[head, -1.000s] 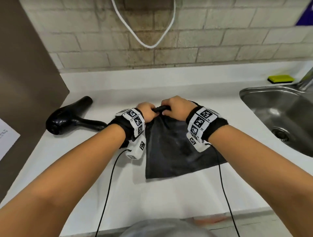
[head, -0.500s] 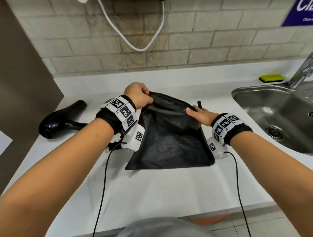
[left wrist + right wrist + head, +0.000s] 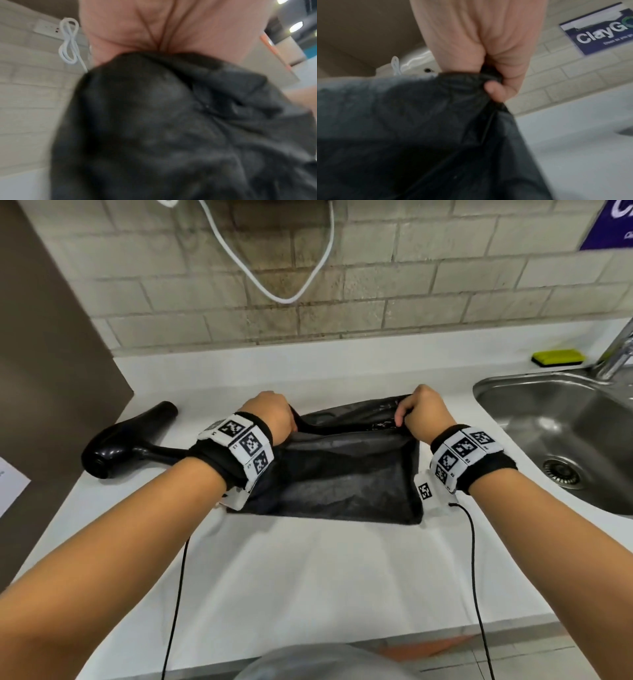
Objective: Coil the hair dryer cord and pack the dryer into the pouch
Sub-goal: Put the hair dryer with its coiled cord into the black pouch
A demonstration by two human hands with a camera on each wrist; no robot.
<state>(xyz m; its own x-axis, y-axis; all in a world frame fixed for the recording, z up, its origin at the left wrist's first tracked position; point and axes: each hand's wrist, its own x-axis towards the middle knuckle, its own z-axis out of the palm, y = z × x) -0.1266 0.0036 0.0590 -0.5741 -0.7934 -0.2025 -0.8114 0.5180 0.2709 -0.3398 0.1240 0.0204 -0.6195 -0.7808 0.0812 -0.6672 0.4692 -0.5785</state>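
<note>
A black fabric pouch (image 3: 342, 474) lies on the white counter (image 3: 308, 577), its mouth facing the wall and pulled wide. My left hand (image 3: 274, 416) grips the left end of the pouch rim. My right hand (image 3: 419, 412) pinches the right end of the rim, as the right wrist view shows with the thumb on the pouch (image 3: 436, 128). Dark pouch cloth (image 3: 171, 128) fills the left wrist view under my left hand (image 3: 171, 27). The black hair dryer (image 3: 126, 443) lies on its side to the left of the pouch, its handle running under my left wrist. Its cord is hidden.
A steel sink (image 3: 565, 433) with a tap (image 3: 620, 354) sits at the right, a yellow-green sponge (image 3: 558, 357) behind it. A white cable (image 3: 274, 268) hangs on the brick wall. A brown panel (image 3: 51, 371) stands at the left. Thin black wrist-camera wires (image 3: 178, 594) trail toward me.
The pouch mouth went from bunched between both hands to stretched wide. My right hand moved right and took hold of the rim's right end; my left hand kept its grip at the left.
</note>
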